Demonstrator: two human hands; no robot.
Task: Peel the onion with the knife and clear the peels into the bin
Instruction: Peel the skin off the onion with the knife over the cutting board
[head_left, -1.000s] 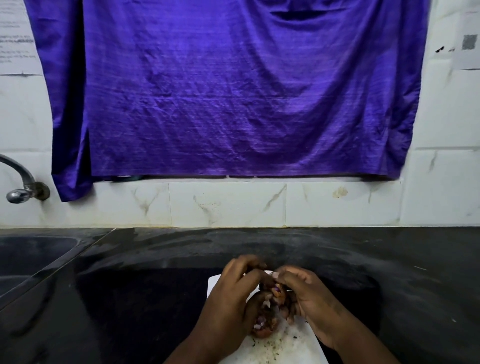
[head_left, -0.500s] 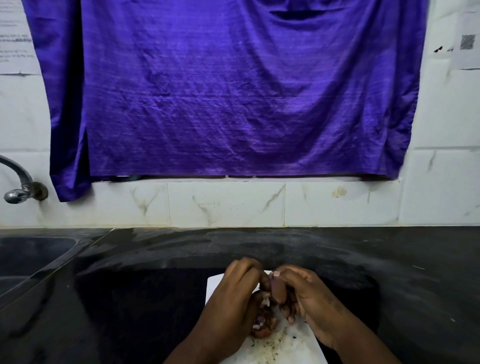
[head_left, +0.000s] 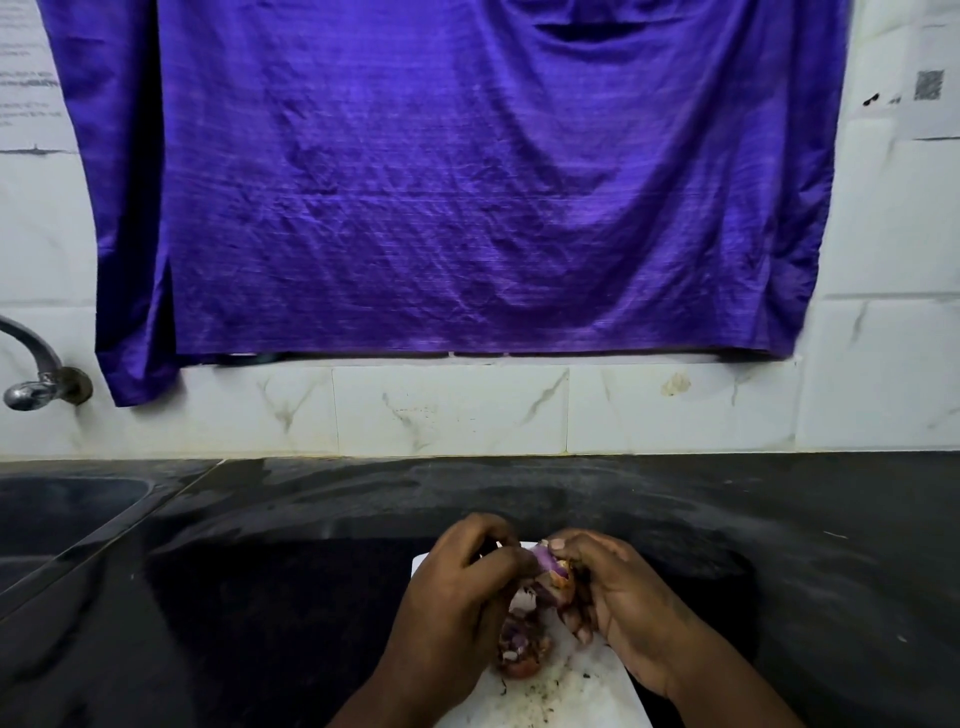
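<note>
A small purple onion (head_left: 551, 565) is held above a white cutting board (head_left: 571, 696) at the counter's front edge. My right hand (head_left: 618, 597) grips the onion from the right. My left hand (head_left: 457, 597) pinches at its skin from the left, fingers curled. A heap of brown and purple peels (head_left: 522, 647) lies on the board just below the hands. Dark crumbs dot the board. No knife and no bin are in sight.
The black stone counter (head_left: 779, 545) stretches to both sides. A sink basin (head_left: 62, 514) lies at the left, with a metal tap (head_left: 36, 374) above it. A purple cloth (head_left: 441, 182) hangs on the white tiled wall behind.
Both hands have stayed over the board. The onion has turned a little in the fingers, and more bare purple flesh shows at its top.
</note>
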